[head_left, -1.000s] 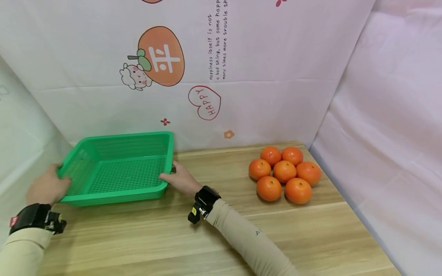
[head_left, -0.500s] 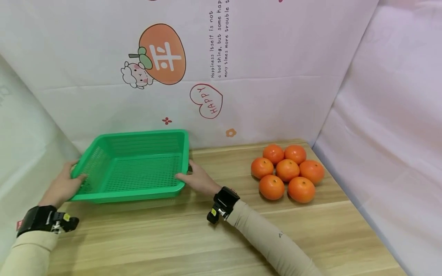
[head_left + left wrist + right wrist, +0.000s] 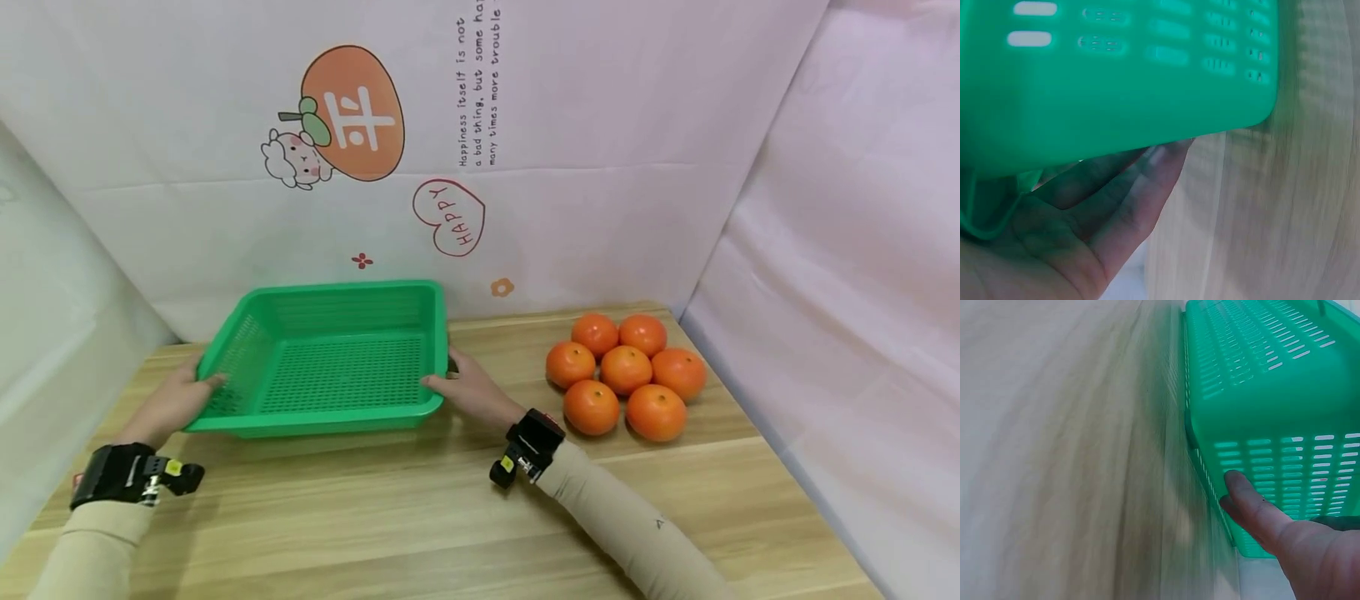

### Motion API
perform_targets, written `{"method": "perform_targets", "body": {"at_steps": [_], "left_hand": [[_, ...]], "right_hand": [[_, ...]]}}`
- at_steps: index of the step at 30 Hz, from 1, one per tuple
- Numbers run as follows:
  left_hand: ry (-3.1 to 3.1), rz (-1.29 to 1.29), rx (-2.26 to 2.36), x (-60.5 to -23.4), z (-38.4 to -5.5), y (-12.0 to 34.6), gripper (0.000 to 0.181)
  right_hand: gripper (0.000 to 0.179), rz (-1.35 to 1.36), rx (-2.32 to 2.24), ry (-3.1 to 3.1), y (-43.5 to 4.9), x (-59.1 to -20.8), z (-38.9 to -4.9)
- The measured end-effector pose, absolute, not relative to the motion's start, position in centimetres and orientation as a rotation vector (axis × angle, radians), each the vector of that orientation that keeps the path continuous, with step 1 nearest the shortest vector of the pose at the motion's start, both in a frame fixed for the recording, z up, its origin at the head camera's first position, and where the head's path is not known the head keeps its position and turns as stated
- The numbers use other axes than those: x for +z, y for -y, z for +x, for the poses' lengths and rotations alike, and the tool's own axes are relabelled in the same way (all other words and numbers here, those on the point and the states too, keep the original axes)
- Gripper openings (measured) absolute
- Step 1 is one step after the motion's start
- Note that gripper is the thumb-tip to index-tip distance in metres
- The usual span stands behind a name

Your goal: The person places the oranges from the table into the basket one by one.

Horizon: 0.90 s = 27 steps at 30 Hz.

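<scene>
A green plastic basket (image 3: pixel 330 419) with slotted walls and a mesh floor is held by its two short ends in the head view; nothing lies in it. My left hand (image 3: pixel 168 406) grips the left end, thumb over the rim. In the left wrist view its fingers (image 3: pixel 1141 206) lie along the outside and underside of the basket wall (image 3: pixel 1104 100). At the opposite end my right hand (image 3: pixel 476 390) holds the rim, thumb on top. The right wrist view shows that hand's fingertips (image 3: pixel 1241 487) against the slotted end wall of the basket (image 3: pixel 1260 406).
Several orange tangerines (image 3: pixel 626 370) stand in a cluster on the right of the wooden table (image 3: pixel 390 517). A printed white cloth (image 3: pixel 585 167) hangs behind the table's back edge. More white cloth hangs at both sides.
Both hands have carried the basket to the right, nearer the tangerines, keeping their grip on its ends. The tangerines stay in place; the head view shifts slightly.
</scene>
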<state>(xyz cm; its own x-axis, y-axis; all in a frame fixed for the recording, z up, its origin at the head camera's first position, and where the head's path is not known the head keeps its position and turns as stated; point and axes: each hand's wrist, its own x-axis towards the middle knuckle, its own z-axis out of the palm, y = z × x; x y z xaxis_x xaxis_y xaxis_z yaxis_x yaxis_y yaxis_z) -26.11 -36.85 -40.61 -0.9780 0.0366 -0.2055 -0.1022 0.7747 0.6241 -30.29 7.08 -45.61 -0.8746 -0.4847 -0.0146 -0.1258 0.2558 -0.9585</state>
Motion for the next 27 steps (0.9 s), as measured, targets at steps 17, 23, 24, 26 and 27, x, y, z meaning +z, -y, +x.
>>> {"method": "perform_targets", "body": {"at_steps": [17,23,24,26,27], "left_hand": [[-2.719,-0.003,1.067,-41.2,-26.0,33.5,0.069],[-2.711,0.022,1.088,-41.1,-25.9,32.3,0.069],[-2.712,0.025,1.089,-41.1,-26.0,32.1,0.069],[-2.713,0.040,1.097,-41.0,-26.0,31.7,0.068],[-2.711,0.044,1.099,-41.1,-26.1,31.5,0.068]], "right_hand": [[0.069,-0.515,-1.689,-2.181,-10.8,-45.6,-29.4],[0.071,-0.495,-1.692,-2.189,-12.1,-45.8,-29.2],[0.072,-0.488,-1.692,-2.188,-12.3,-45.8,-29.2],[0.073,-0.479,-1.695,-2.175,-12.7,-45.7,-29.1],[0.074,-0.471,-1.691,-2.175,-13.0,-45.7,-29.0]]}}
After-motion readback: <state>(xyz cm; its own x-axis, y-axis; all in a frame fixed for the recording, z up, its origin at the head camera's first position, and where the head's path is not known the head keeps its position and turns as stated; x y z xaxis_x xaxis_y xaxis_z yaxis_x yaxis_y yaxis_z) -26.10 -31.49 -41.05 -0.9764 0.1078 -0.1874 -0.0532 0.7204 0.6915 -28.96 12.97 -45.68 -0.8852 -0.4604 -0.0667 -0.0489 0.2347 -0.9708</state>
